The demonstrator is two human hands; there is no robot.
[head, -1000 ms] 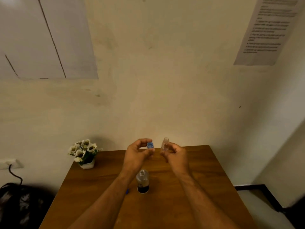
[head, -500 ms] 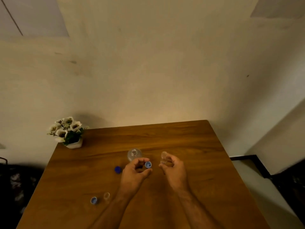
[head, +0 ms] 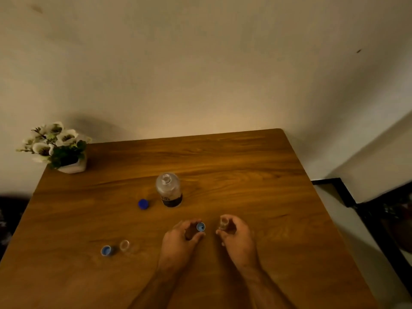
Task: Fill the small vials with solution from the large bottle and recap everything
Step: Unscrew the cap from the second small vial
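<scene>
The large clear bottle (head: pixel 169 192) with a dark label stands uncapped mid-table, its dark blue cap (head: pixel 143 204) lying just to its left. My left hand (head: pixel 181 238) pinches a small light blue cap (head: pixel 200 226) between thumb and fingers. My right hand (head: pixel 237 234) holds a small clear vial (head: pixel 223 223) upright, its mouth open, a short gap right of the cap. A second open vial (head: pixel 125 246) stands near the front left, with another light blue cap (head: pixel 106 250) beside it.
A white pot of artificial flowers (head: pixel 58 148) sits at the wooden table's (head: pixel 245 166) far left corner, against the wall. The table's right edge drops to the floor, where a dark frame (head: pixel 356 204) stands.
The camera has tilted down, bringing more of the table into view. Both hands have lowered from in front of the wall to just above the table, still holding cap and vial.
</scene>
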